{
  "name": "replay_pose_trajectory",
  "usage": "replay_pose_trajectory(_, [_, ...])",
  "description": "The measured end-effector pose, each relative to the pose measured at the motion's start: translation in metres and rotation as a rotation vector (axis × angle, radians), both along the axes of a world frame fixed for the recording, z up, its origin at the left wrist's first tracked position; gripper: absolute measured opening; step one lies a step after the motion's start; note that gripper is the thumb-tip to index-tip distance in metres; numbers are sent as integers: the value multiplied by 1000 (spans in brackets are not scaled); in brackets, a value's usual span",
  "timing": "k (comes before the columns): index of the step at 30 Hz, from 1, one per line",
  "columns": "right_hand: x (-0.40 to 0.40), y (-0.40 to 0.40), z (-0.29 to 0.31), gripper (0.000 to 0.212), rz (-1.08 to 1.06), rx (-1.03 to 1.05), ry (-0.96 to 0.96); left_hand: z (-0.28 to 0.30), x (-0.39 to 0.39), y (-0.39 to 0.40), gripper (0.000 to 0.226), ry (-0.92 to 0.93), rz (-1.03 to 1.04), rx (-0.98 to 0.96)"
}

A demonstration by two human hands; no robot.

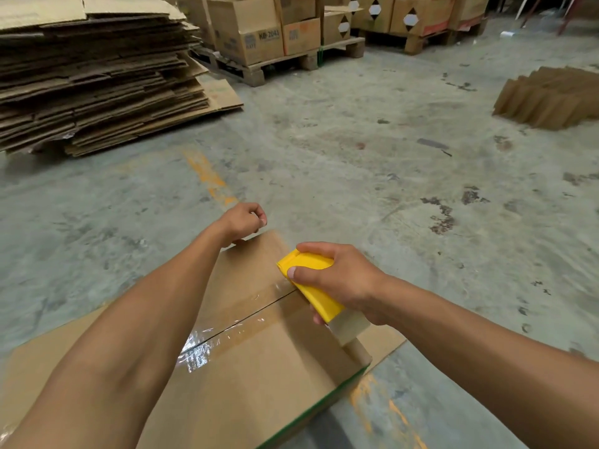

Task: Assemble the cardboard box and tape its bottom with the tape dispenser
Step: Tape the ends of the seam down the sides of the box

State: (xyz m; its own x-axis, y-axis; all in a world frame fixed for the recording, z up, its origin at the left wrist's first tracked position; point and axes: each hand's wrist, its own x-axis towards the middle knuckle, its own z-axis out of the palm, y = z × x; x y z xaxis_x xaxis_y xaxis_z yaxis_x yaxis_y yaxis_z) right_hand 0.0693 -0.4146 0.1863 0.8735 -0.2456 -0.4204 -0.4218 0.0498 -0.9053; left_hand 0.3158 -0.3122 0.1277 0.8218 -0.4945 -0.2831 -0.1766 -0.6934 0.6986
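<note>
Yellow tape dispenser (311,286) in right hand (343,280)

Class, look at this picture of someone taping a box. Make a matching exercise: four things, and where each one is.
1. yellow plastic tape dispenser
2. left hand
3. stack of flattened brown cardboard sheets
4. strip of clear shiny tape

A. along the box's centre seam
B. on the floor, far left
C. gripped by the right hand
D. at the box's far edge

Pairs: 1-C, 2-D, 3-B, 4-A

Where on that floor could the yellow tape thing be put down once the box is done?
Bare concrete floor lies between the box, the flattened cardboard stack and the folded cardboard pile. It is crowded further back, at the pallets of cartons.
</note>
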Motion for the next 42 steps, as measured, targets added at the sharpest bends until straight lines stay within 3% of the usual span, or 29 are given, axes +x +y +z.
replay_pose_trajectory(17, [11,13,-7,57,-16,-2,9,-16,-4,2,13,-40,47,-73])
replay_pose_trajectory(31, [12,13,-6,55,-11,-3,10,-21,1,5,8,109,32,16])
replay_pose_trajectory(32, [12,13,-7,55,-14,-3,5,-23,2,8,15,127,62,7])
replay_pose_trajectory(34, [12,13,-8,55,-20,-4,-2,-26,1,12,33,51,158,-30])
replay_pose_trajectory(37, [12,13,-7,54,-27,-8,3,-27,-1,14,22,-199,325,-237])
replay_pose_trajectory(39, [12,14,-6,53,-19,-9,6,-25,-4,19,16,-275,268,-345])
replay_pose_trajectory(42, [13,13,-7,53,-15,-14,4,-20,-12,25,24,-253,34,-319])
